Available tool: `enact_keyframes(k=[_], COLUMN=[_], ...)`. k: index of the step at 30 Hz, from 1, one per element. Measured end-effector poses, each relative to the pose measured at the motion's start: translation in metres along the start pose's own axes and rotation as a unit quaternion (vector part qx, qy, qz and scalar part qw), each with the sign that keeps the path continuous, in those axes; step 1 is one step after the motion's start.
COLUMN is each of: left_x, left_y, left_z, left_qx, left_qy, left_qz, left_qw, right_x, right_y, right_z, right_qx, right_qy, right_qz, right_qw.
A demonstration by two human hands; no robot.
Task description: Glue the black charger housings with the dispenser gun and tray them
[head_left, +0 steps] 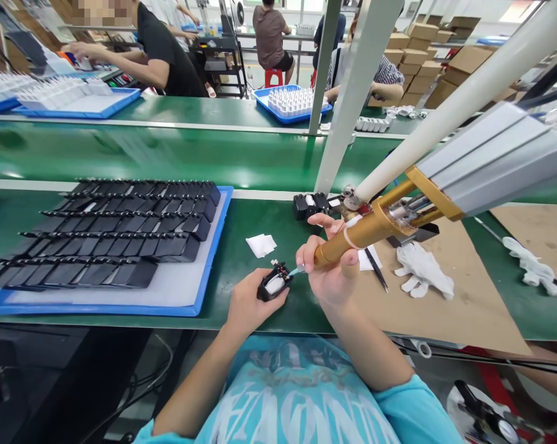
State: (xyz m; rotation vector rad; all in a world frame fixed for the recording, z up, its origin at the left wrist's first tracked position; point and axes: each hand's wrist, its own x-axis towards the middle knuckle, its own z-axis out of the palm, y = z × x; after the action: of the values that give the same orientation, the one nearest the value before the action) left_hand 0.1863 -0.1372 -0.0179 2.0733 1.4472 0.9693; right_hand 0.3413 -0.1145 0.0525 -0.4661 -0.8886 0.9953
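Observation:
My left hand point(251, 302) grips a small black housing point(273, 285) with a white part inside, held just above the green bench near its front edge. My right hand point(331, 262) is wrapped round a gold dispensing tool point(366, 231) whose pale tip touches the housing's right side. A white hose and a grey arm run up and right from the tool. Two more black housings point(310, 205) lie just beyond my right hand.
A blue tray point(214, 259) with rows of black parts sits at left. White paper point(261, 245), a black pen point(376, 269) and white gloves point(421, 271) lie on the bench and brown mat. Other people work at the far benches beside blue trays of white parts point(291, 102).

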Motion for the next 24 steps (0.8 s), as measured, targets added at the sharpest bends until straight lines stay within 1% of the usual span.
enact_keyframes(k=[6, 10, 14, 16, 21, 24], left_x=[0.001, 0.003, 0.006, 0.006, 0.006, 0.006], left_y=[0.000, -0.004, -0.002, 0.001, 0.003, 0.003], left_z=[0.001, 0.009, 0.017, 0.019, 0.023, 0.024], left_qx=[-0.013, -0.007, -0.026, -0.054, -0.095, -0.098], left_qy=[-0.016, -0.034, -0.046, -0.036, 0.028, 0.036], left_qz=[-0.031, -0.054, -0.050, -0.033, 0.029, 0.031], left_qw=[0.999, 0.998, 0.997, 0.997, 0.995, 0.994], right_x=[0.001, 0.000, -0.001, -0.001, -0.001, -0.001], right_y=[-0.001, 0.000, 0.003, 0.003, 0.003, 0.002], right_z=[0.001, 0.005, 0.011, 0.014, 0.017, 0.017], right_qx=[-0.011, 0.008, 0.016, 0.024, 0.027, 0.033], right_qy=[0.016, 0.008, 0.005, -0.001, -0.008, -0.016], right_qz=[0.003, 0.002, 0.002, 0.005, 0.009, 0.001], right_qw=[1.000, 1.000, 1.000, 1.000, 1.000, 0.999])
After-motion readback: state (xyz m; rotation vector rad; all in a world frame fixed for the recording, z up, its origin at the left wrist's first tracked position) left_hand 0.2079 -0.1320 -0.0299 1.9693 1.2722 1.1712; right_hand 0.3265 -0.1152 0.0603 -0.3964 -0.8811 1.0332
